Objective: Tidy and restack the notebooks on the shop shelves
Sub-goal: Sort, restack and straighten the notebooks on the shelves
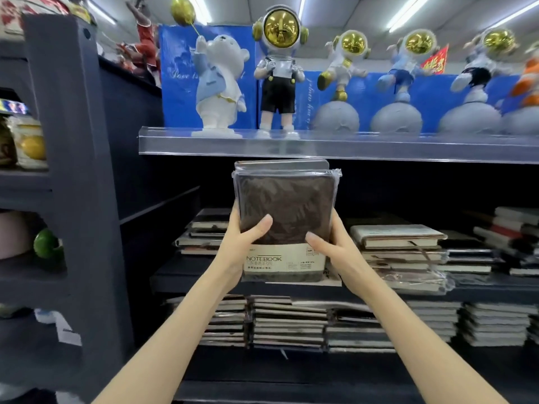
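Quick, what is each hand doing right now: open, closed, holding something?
Left hand: closed, gripping the left edge of the wrapped brown notebook.
Right hand: closed, gripping the right edge of the same notebook.

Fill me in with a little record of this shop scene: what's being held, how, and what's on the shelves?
held: brown notebook in clear wrap, upright, grey notebook behind it
label: paper band reading NOTEBOOK
left hand: grips its left edge, thumb on cover
right hand: grips its right edge, thumb on cover
middle shelf: flat notebook stacks
lower shelf: more piles
top shelf: bear and astronaut figurines
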`<state>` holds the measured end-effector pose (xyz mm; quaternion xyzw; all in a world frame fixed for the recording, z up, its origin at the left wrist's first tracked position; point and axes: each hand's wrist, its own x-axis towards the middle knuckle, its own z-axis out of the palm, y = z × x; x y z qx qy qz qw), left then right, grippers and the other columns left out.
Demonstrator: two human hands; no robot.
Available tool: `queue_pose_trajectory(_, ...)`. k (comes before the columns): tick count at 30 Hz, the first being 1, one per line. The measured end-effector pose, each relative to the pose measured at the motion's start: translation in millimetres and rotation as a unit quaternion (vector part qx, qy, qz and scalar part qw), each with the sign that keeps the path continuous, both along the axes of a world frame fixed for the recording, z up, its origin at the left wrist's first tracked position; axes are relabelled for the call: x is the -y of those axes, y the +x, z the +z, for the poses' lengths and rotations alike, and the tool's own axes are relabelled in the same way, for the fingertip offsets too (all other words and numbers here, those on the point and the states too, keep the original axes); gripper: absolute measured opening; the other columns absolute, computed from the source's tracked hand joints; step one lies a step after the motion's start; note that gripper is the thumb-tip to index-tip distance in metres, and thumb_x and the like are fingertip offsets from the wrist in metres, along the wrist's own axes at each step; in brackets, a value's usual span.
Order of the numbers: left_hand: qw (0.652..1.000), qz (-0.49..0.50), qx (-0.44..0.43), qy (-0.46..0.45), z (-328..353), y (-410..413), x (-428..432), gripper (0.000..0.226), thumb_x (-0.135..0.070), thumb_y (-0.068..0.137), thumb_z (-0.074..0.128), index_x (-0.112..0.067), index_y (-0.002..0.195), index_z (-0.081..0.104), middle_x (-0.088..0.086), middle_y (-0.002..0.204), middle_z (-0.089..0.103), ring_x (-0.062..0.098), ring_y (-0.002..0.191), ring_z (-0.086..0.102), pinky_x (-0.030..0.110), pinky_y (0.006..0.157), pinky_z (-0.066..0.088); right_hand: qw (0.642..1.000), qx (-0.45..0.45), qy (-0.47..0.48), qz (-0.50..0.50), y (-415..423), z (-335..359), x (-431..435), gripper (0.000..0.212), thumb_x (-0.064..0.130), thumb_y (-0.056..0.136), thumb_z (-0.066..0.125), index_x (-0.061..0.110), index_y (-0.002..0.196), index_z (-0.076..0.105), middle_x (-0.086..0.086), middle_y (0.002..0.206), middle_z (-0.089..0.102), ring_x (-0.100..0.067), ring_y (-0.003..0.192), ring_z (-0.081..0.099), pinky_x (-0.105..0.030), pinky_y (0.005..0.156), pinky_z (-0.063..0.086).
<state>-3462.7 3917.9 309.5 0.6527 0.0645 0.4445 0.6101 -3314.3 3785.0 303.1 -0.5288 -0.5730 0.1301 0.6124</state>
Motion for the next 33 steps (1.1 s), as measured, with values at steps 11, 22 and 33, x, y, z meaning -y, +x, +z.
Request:
queue_pose_trajectory(11,0.997,-0.008,0.005,0.079,10.6,10.7,-9.9,0.084,-0.022,0.068,0.076,-0.025,0.141,0.035,-0.015,0.120,0.064,0.005,0.113,0.059,0.021,0.092,0.048,0.999,-0.042,0.016,-0.017,0.1,6.0,-17.7,0.100,0.048,0.071,0.076,0.048,0.147,0.012,0.012,0.149,0.038,-0.009,0.134,0.041,-0.046,0.113,0.033)
queue_pose_trajectory(22,0.998,0.054,-0.025,0.031,-34.1,11.5,-0.6,0.099,-0.047,0.059,0.081,-0.030,0.143,0.032,-0.010,0.134,0.054,0.007,0.120,0.054,0.037,0.101,0.046,0.997,-0.019,0.028,-0.072,-11.3,2.7,-6.3,0.094,0.048,0.075,0.072,0.036,0.150,0.017,0.012,0.148,0.038,-0.004,0.132,0.041,-0.040,0.112,0.036)
queue_pose_trajectory(33,0.993,0.051,-0.042,-0.097,-3.4,-19.6,51.2,0.049,-0.039,0.069,0.073,-0.023,0.113,0.061,0.001,0.099,0.073,0.019,0.090,0.071,0.033,0.069,0.056,0.983,-0.003,0.027,-0.180,-40.1,21.0,14.3,0.068,0.058,0.078,0.063,0.040,0.139,0.039,0.022,0.126,0.058,0.002,0.116,0.054,-0.035,0.102,0.044)
